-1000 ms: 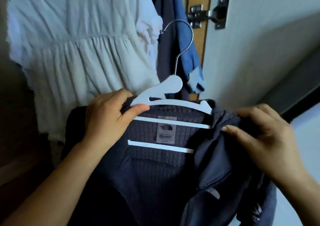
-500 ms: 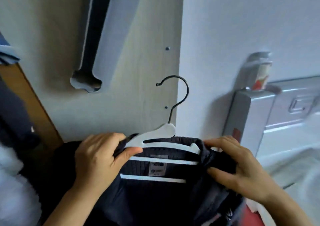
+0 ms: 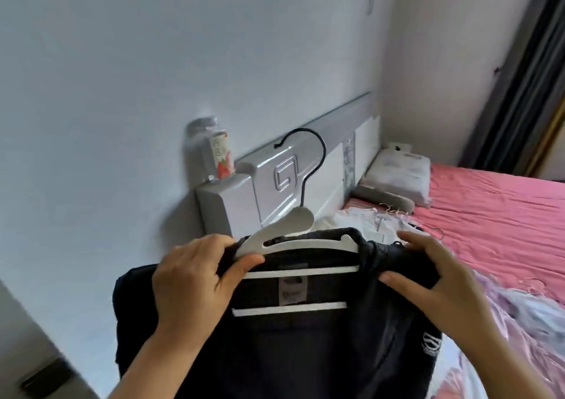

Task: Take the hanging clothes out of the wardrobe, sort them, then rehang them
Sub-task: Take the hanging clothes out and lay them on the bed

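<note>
My left hand [image 3: 195, 279] grips the stiff white hanger [image 3: 293, 239] through soft, floppy jacket [image 3: 305, 346] cloth, my right hand [image 3: 440, 279] pinches the collar; I'd carry it by the hanger.

The jacket [image 3: 305, 337] hangs on a hanger [image 3: 293, 239] between the left hand [image 3: 195, 279] and right hand [image 3: 437, 279], before the headboard [image 3: 275, 184], the bed [image 3: 495, 215] to its right

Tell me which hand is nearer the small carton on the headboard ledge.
Left. The left hand grips the jacket and hanger just below the carton; the right hand holds the jacket's other shoulder, farther right, toward the bed.
</note>
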Action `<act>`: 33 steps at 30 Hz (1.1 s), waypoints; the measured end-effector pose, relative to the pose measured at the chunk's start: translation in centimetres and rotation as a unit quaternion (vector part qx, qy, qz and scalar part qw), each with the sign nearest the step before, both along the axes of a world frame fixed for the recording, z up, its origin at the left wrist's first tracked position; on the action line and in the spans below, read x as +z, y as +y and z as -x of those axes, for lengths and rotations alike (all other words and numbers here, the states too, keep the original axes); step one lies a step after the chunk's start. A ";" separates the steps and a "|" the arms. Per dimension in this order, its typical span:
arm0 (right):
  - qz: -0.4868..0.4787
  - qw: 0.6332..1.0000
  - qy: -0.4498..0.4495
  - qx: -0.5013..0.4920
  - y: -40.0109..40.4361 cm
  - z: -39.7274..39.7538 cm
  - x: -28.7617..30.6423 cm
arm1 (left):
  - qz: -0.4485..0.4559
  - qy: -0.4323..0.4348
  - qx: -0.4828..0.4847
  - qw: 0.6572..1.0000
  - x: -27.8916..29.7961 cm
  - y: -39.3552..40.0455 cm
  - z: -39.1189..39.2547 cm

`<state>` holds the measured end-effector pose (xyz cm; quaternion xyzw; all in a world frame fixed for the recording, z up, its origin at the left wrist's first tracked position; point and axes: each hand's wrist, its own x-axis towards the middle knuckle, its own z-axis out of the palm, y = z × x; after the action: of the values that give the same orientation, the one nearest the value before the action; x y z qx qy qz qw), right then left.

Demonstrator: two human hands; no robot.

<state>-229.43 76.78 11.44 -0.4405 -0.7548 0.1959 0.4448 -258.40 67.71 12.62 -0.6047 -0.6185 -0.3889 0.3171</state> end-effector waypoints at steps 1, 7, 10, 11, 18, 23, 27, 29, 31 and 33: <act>0.002 1.000 0.007 -0.031 0.4 -0.8 -0.2 | 0.004 -0.004 -0.022 1.000 0.3 1.9 -0.5; -0.016 0.984 0.003 -0.177 3.8 -3.8 0.3 | 0.037 -0.020 -0.128 0.991 1.9 12.4 -3.5; -0.033 0.974 0.021 -0.225 6.0 -4.9 1.7 | 0.020 -0.037 -0.175 0.984 3.2 17.4 -5.4; -0.039 0.970 0.029 -0.239 7.0 -5.4 2.1 | 0.014 -0.044 -0.188 0.981 3.7 19.2 -6.2; -0.075 0.949 0.074 -0.298 18.0 -9.7 4.2 | 0.008 -0.064 -0.216 0.974 5.6 33.1 -11.7; 0.002 0.958 0.091 -0.272 30.1 -13.3 1.3 | 0.068 -0.065 -0.185 0.978 3.1 44.7 -15.5; 0.082 0.954 0.083 -0.277 39.8 -15.8 -4.3 | 0.151 -0.086 -0.163 0.971 -2.6 53.6 -18.1; 0.104 0.950 0.081 -0.283 44.7 -16.9 -7.4 | 0.189 -0.094 -0.145 0.967 -6.0 58.0 -19.5; 0.118 0.949 0.079 -0.282 49.2 -17.9 -10.2 | 0.223 -0.096 -0.118 0.963 -8.7 62.1 -20.8; 0.137 0.947 0.075 -0.280 53.7 -18.8 -12.6 | 0.238 -0.092 -0.091 0.963 -11.0 66.5 -21.9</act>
<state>-210.63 130.45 -1.12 -0.6744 -0.5315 0.1975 0.4729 -236.47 134.17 1.66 -0.6782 -0.6621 -0.3112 0.0692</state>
